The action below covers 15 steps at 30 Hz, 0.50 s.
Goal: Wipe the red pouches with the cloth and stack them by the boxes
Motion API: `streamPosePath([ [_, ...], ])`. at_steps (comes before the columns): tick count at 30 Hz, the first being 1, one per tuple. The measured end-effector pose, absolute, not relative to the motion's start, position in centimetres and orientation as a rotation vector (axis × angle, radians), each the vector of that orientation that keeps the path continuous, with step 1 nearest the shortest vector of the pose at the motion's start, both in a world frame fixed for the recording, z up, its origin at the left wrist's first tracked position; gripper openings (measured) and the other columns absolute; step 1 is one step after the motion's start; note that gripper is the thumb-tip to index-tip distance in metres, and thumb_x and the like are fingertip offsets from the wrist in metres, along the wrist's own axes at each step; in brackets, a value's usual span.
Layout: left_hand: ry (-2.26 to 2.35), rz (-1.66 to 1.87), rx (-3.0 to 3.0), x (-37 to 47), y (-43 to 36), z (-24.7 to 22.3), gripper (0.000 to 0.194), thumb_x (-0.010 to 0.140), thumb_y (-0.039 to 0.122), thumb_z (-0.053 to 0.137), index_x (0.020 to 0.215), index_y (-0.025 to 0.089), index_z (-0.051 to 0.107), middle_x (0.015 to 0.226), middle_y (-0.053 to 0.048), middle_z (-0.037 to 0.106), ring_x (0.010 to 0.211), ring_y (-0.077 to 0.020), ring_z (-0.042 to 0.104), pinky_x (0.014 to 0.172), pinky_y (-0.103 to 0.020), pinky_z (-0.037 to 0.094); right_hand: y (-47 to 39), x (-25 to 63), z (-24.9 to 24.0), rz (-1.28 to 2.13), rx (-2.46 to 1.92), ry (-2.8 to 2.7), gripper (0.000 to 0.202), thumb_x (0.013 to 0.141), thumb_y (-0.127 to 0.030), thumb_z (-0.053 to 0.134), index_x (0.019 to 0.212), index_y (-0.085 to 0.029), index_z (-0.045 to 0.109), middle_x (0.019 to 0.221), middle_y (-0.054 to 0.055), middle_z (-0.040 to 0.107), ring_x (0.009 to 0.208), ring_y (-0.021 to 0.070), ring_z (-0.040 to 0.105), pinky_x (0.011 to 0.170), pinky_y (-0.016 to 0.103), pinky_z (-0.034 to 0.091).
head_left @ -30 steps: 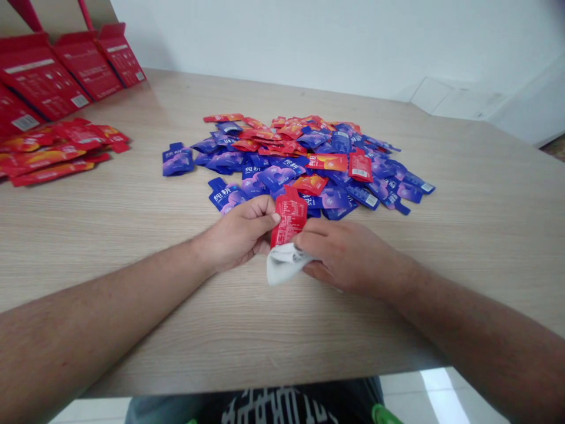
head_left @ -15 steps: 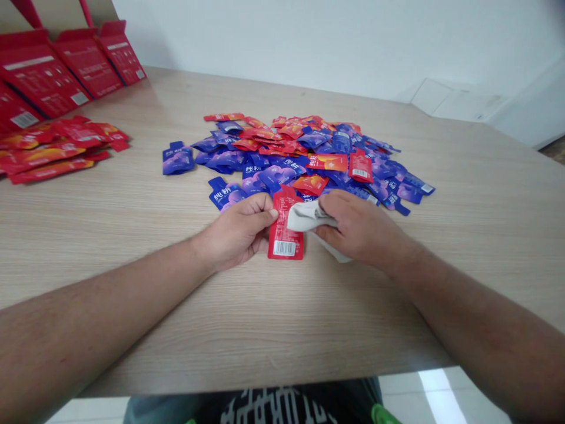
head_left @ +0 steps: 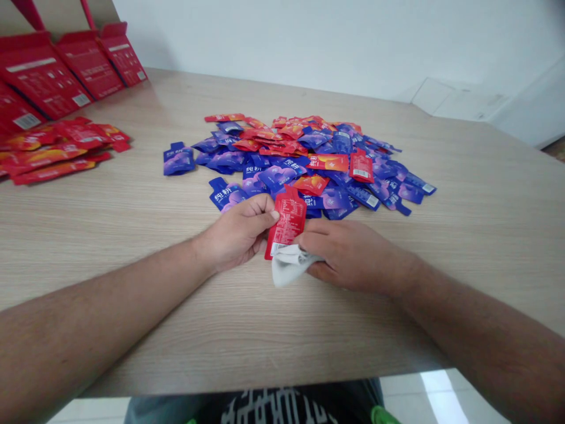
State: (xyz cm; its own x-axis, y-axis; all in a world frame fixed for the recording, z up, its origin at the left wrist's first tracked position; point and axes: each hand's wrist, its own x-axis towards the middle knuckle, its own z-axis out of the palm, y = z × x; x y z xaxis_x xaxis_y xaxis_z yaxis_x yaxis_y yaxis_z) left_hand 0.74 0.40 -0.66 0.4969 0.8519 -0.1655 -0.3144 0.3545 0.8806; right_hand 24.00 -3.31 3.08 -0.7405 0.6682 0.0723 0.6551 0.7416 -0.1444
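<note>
My left hand (head_left: 245, 232) pinches the left edge of a red sachet (head_left: 289, 215), whose printed back faces up. A white cloth (head_left: 289, 264) is bunched in my right hand (head_left: 348, 253), and it covers part of the barcode at the sachet's lower end. Just beyond both hands lies a loose pile of blue and purple sachets (head_left: 280, 174) mixed with red and orange ones (head_left: 327, 162). One blue sachet (head_left: 178, 160) sits apart at the pile's left.
Red boxes (head_left: 44, 76) with raised flaps stand at the back left. In front of them is a stack of red and orange sachets (head_left: 57, 153). A white wall (head_left: 286, 47) rises behind the wooden table (head_left: 247, 330).
My right hand has moved down and slightly left with the cloth, from the sachet's middle to its lower end. The red sachet has tilted a little; my left hand has barely moved.
</note>
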Motion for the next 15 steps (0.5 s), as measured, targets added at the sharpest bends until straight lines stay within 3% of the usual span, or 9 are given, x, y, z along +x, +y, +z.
streamPosePath([
  [5,0.703,0.807,0.937,0.70,0.32,-0.61,0.021,0.087,0.020,0.071,0.083,0.018,0.051,0.066,0.002,0.062,0.050,-0.0101,0.058,0.045,-0.019,0.051,-2.98,24.25,2.96,-0.037,-1.362,-2.547,0.016,0.099,-0.033,0.058,0.104,-0.019,0.060,0.101,0.010,0.065,0.086,0.0238,0.059,0.067,0.033,0.038],
  [11,0.722,0.796,0.967,0.74,0.20,-0.66,0.022,0.087,0.021,0.074,0.085,0.018,0.053,0.067,0.002,0.062,0.051,-0.0086,0.057,0.045,-0.017,0.047,-3.81,23.56,2.95,0.061,-1.148,-2.744,0.010,0.097,-0.029,0.059,0.102,-0.021,0.061,0.100,0.007,0.065,0.083,0.0213,0.059,0.068,0.032,0.038],
  [15,0.715,0.783,0.987,0.75,0.24,-0.82,0.024,0.086,0.023,0.076,0.084,0.019,0.052,0.065,0.003,0.061,0.049,-0.0093,0.057,0.044,-0.017,0.047,-3.33,23.95,2.93,-0.045,-1.344,-2.549,0.016,0.099,-0.032,0.057,0.107,-0.019,0.060,0.102,0.009,0.065,0.086,0.0233,0.059,0.068,0.033,0.038],
])
